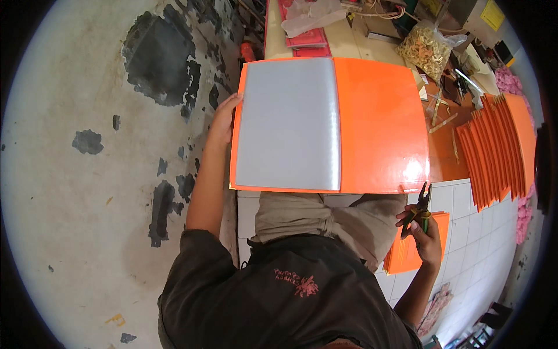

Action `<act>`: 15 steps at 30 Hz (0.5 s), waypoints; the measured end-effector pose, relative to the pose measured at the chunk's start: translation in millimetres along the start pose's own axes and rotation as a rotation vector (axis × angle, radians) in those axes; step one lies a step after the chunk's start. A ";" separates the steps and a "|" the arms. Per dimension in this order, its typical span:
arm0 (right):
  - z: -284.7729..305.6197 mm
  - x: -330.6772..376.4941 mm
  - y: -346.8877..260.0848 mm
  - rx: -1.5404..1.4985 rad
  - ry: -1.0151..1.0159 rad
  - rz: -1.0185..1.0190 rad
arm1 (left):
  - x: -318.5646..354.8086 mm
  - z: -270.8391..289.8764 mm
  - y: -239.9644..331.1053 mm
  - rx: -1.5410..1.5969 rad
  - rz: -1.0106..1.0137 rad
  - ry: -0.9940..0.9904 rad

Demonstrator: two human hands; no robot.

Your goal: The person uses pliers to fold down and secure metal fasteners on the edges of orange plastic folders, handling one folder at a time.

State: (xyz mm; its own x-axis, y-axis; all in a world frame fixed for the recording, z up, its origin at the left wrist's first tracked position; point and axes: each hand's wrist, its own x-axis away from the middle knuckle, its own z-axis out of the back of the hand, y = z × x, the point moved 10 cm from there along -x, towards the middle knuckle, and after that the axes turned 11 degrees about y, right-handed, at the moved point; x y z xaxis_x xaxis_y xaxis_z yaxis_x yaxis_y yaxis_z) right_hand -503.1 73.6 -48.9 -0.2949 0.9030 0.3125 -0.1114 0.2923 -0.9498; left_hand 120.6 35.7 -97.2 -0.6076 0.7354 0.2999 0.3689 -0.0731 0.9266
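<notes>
An orange folder (381, 116) lies spread open above my lap, with a grey inner sheet (288, 125) over its left half. My left hand (225, 116) grips the folder's left edge; its fingers go out of sight behind the cover. Just below the folder's lower right corner, my right hand (423, 232) is closed round a pair of pliers (419, 212) with dark jaws and green-and-black handles. The jaws point up and stand slightly apart, close to the folder's lower edge.
A fanned row of orange folders (494, 148) stands at the right. More orange folders (415, 256) are stacked below my right hand. At the back, a clear bag of small gold pieces (427, 49) sits on the table, with red packets (308, 39) farther left. A peeling wall (110, 192) runs along my left.
</notes>
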 end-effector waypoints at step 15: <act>7.9 3.6 24.8 0.102 -0.015 -0.044 | -137.5 22.1 43.6 -0.199 -0.272 0.015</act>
State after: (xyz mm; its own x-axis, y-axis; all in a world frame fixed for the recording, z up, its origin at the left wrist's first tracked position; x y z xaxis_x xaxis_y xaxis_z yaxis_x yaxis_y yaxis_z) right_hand -514.4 81.6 -71.2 -0.3022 0.8849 0.3545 -0.2206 0.2968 -0.9291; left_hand 235.7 -53.7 -103.1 -0.6759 0.7360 0.0379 0.0484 -0.0070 0.9988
